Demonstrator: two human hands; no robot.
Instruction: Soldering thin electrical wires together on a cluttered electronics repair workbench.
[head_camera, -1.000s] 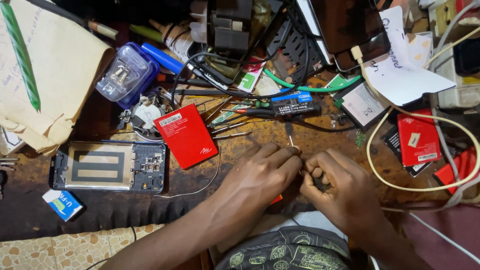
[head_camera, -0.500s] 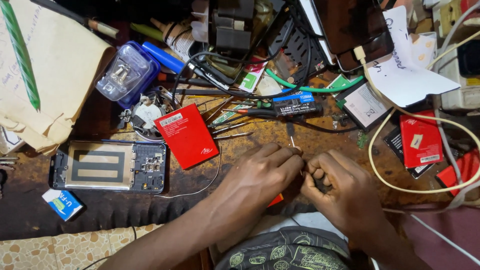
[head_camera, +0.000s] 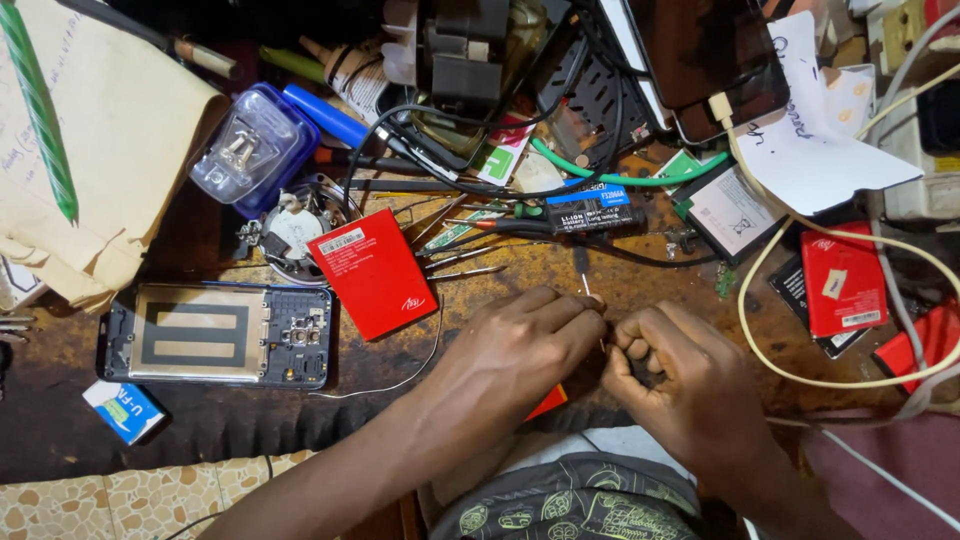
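My left hand and my right hand meet at the middle of a cluttered workbench, fingertips pinched together around something small that the fingers hide. A thin metal tool tip pokes up just above where the fingers meet. A red edge shows beneath my left wrist. A red flat battery lies just left of my left hand, and an opened phone frame sits further left.
Tweezers, a black battery with a blue label, a clear blue plug adapter, brown paper, a cream cable and more red batteries crowd the bench. A small blue box lies near the front edge.
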